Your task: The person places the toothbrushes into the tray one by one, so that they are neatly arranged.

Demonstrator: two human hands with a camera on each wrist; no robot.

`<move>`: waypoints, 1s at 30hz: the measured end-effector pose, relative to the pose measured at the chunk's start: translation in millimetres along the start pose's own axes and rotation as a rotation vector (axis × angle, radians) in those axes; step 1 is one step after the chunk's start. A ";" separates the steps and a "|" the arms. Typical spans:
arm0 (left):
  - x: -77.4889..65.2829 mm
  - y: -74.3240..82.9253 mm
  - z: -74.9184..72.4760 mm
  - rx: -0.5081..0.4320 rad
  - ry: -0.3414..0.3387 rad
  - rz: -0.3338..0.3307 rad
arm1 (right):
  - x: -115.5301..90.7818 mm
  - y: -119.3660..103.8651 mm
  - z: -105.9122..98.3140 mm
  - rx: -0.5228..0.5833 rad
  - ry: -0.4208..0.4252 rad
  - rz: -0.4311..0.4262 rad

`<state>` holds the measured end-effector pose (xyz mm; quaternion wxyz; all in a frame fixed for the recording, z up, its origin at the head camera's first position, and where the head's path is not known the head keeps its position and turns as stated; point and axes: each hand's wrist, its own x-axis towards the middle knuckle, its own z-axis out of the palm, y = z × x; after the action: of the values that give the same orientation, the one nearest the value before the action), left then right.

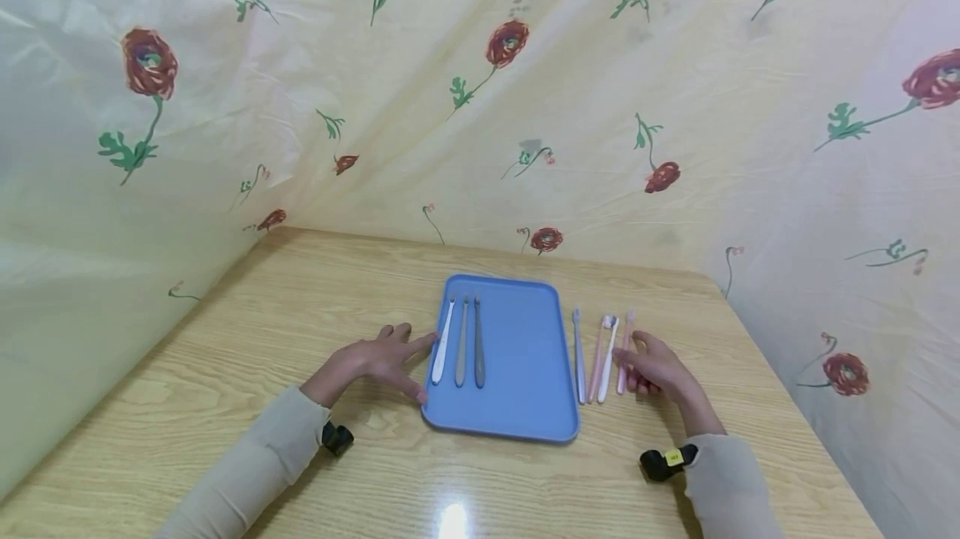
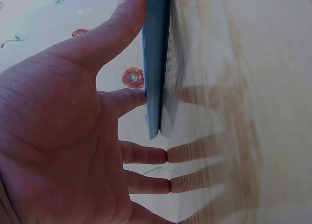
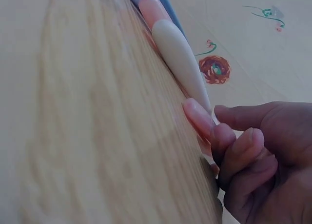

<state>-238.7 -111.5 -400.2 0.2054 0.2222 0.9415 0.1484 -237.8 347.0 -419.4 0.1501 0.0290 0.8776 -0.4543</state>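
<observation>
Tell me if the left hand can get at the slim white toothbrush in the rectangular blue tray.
Likely yes: the left hand touches the low-rimmed blue tray close beside the white toothbrush, which nothing covers.

Flwr-print cloth [image 1: 420, 81] bhnd wd tbl [image 1: 247, 339]

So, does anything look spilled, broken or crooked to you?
Nothing looks spilled or broken. One small oddity: on the table right of the blue tray, the blue toothbrush leans slightly the opposite way from the loose white toothbrush, so that row isn't quite parallel.
</observation>
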 end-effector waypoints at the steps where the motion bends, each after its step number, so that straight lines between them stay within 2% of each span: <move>1: -0.2 0.0 0.1 -0.001 -0.001 0.000 | -0.2 0.0 0.6 -0.006 0.004 0.004; 15: 2.6 -2.6 1.6 0.005 -0.006 0.000 | -1.7 -4.1 2.5 -0.063 0.028 0.052; 22: 4.1 -2.8 0.4 0.008 -0.008 -0.007 | -4.4 -2.9 1.3 -0.096 0.036 0.031; 30: 3.1 -2.5 -0.4 0.006 -0.007 -0.006 | -3.3 -0.8 2.0 -0.078 0.037 0.005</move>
<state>-242.2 -112.2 -401.7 0.2083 0.2205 0.9419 0.1442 -234.3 345.2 -418.9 0.1361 0.0336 0.8973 -0.4186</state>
